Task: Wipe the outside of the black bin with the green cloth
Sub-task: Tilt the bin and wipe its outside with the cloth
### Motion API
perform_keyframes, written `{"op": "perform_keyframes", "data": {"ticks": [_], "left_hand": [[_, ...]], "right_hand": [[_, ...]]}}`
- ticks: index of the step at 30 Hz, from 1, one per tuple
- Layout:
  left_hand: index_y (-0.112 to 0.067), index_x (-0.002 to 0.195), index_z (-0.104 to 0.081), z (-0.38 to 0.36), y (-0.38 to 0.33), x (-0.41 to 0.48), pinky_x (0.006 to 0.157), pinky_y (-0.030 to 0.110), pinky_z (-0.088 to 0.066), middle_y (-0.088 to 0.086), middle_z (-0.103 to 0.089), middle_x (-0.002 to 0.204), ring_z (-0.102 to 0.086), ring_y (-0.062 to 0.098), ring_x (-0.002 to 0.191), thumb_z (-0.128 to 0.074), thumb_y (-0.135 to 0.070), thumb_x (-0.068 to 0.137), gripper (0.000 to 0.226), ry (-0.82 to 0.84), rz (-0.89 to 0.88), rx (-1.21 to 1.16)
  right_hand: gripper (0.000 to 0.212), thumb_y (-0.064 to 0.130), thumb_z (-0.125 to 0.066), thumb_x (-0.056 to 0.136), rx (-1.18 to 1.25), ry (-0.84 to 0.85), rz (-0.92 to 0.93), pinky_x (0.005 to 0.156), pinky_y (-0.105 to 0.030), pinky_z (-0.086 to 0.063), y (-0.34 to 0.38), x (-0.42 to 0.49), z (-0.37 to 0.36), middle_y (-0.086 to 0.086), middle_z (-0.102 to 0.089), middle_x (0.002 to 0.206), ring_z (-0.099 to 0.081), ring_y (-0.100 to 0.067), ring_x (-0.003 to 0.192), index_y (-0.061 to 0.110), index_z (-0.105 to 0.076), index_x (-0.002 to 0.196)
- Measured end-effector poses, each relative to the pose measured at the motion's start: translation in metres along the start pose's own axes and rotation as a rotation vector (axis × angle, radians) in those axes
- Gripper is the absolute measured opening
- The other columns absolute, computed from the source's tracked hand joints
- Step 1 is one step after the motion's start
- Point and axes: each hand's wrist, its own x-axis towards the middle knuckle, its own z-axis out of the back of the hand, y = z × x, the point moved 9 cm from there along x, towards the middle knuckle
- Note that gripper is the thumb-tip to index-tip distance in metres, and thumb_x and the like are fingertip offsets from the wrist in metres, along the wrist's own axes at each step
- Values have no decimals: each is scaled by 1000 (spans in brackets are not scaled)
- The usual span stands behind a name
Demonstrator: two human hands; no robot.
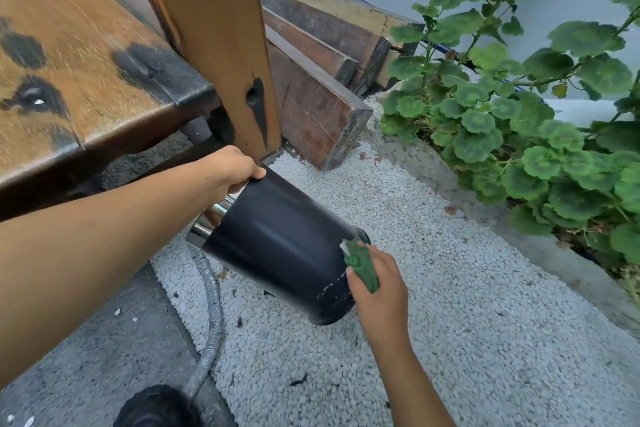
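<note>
The bin (277, 236) was tilted on its side over the gravel (450, 288), with its shiny rim (207, 222) toward the person and its base pointing away and down. I could not tell if the base touched the gravel or hung just above it. The left hand (232, 168) gripped the upper edge of the bin at the rim end, the fingers curled over the edge and the thumb lying on the black wall. This grip probably served to hold the bin slanted and steady, so that its long side faced up and the other hand could reach it.

The right hand (377, 284) held the cloth (362, 265) bunched between thumb and fingers, closed tightly around it. The cloth was pressed against the wall near the base, at the right side. A bunched cloth gives a firm pad for rubbing, which is likely why it was not spread flat.

Small pale marks showed on the wall just below the cloth, so in my judgement the wiping was not finished there.

The bin was just beside the post (214, 45) of the table (86, 62). A hose (211, 333) lay on the ground below the bin, and a plant (519, 114) grew well apart at the right.
</note>
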Motion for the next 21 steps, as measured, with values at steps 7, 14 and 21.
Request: {"op": "perform_keyframes", "data": {"ticks": [7,14,21], "left_hand": [[-7,82,-51,2,3,3,57,30,-31,14,-45,75,-38,20,55,-64,-8,93,18,19,8,-17],[-9,76,-55,0,3,-3,55,23,-44,10,-58,87,-51,17,62,-67,-16,95,24,1,50,-142],[-18,101,-71,-11,-44,-33,111,52,-36,8,-71,122,-58,28,119,-81,-39,74,36,395,-150,-109]], "right_hand": [[58,3,-75,83,78,-57,62,94,-10,-49,-6,-44,-17,22,-54,135,-56,1,124,33,-65,132],[31,12,-71,85,156,-25,-37,81,-15,-52,1,-12,1,19,-68,109,-67,-1,95,34,-76,107],[10,13,-71,87,352,251,-438,77,-60,-58,-2,76,45,-17,-77,93,-72,-30,77,12,-76,96]]}}
